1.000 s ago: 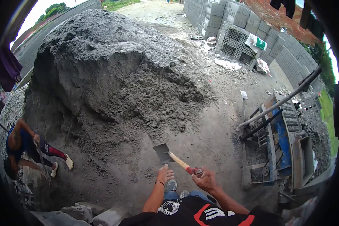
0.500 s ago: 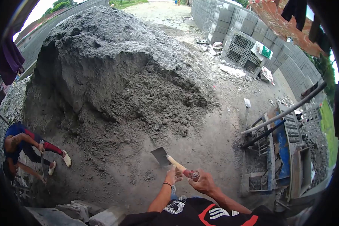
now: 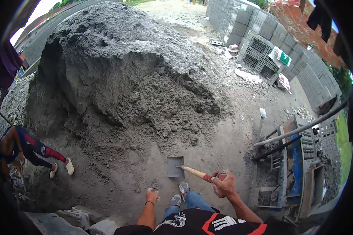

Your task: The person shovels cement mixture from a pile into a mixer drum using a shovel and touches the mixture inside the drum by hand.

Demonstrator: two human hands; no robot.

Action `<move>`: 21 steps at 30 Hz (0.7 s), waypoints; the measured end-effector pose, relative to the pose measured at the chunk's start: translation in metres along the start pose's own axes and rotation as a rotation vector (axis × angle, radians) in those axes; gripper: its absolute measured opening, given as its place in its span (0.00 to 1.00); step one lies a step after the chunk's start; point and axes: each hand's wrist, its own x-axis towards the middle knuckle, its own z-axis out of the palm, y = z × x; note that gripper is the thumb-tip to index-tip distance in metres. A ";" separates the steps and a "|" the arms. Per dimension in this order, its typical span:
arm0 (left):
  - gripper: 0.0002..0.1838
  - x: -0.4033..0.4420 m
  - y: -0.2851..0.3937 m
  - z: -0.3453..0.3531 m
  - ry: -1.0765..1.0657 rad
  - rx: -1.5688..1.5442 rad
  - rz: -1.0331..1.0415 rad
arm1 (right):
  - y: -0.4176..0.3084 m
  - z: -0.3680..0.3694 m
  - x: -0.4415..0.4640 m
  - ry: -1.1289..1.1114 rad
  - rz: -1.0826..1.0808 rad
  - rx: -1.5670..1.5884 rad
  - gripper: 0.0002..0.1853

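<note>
A shovel [image 3: 194, 171] with a square grey blade and a wooden shaft painted red near its grip lies across the view in front of me. My right hand [image 3: 224, 185] is wrapped round its handle end. The blade is low, close to the ground just beyond my feet, and appears bare of sand. Off the shaft to the left, my left hand [image 3: 152, 196] is curled closed with nothing visible in it. Past the blade rises a large pile of grey sand [image 3: 145, 90], with loose clumps down its near slope.
A co-worker [image 3: 15, 145] bends over at the left edge. At right stand a metal-framed rig [image 3: 292, 164] and a long pipe [image 3: 302, 131] slanting across it. Stacked concrete blocks [image 3: 239, 23] line the back right. Broken slabs [image 3: 82, 217] lie at bottom left.
My left hand has come off the shaft and moved down to the left. The shovel's blade has swung right and lower, its face now turned up. The co-worker has shifted left.
</note>
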 end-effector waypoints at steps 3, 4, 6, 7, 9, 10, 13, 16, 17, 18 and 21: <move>0.19 -0.010 -0.002 -0.043 0.177 -0.049 -0.071 | -0.036 -0.010 0.028 0.015 0.009 0.079 0.24; 0.16 -0.008 -0.004 -0.057 0.204 -0.073 -0.129 | -0.037 -0.008 0.040 0.016 0.009 0.087 0.24; 0.14 -0.005 -0.008 -0.078 0.232 -0.096 -0.189 | -0.034 -0.003 0.070 0.113 -0.004 0.151 0.18; 0.12 -0.004 -0.009 -0.089 0.232 -0.151 -0.214 | -0.036 0.000 0.083 0.111 -0.003 0.153 0.18; 0.11 0.000 -0.011 -0.108 0.233 -0.212 -0.238 | -0.045 0.003 0.108 0.096 0.026 0.205 0.18; 0.11 0.003 -0.011 -0.116 0.234 -0.243 -0.276 | -0.053 0.005 0.117 0.093 -0.003 0.161 0.16; 0.11 0.025 -0.001 -0.135 0.218 -0.306 -0.313 | -0.080 0.012 0.139 -0.036 -0.034 0.133 0.13; 0.12 0.048 0.013 -0.153 0.171 -0.312 -0.308 | -0.108 0.033 0.151 0.000 -0.002 0.184 0.11; 0.14 0.058 0.020 -0.161 0.145 -0.304 -0.299 | -0.119 0.041 0.150 0.044 0.018 0.222 0.11; 0.14 0.068 0.027 -0.172 0.143 -0.305 -0.300 | -0.132 0.048 0.150 0.081 0.011 0.121 0.11; 0.16 0.100 0.063 -0.196 0.058 -0.253 -0.282 | -0.180 0.070 0.141 0.047 0.070 0.102 0.14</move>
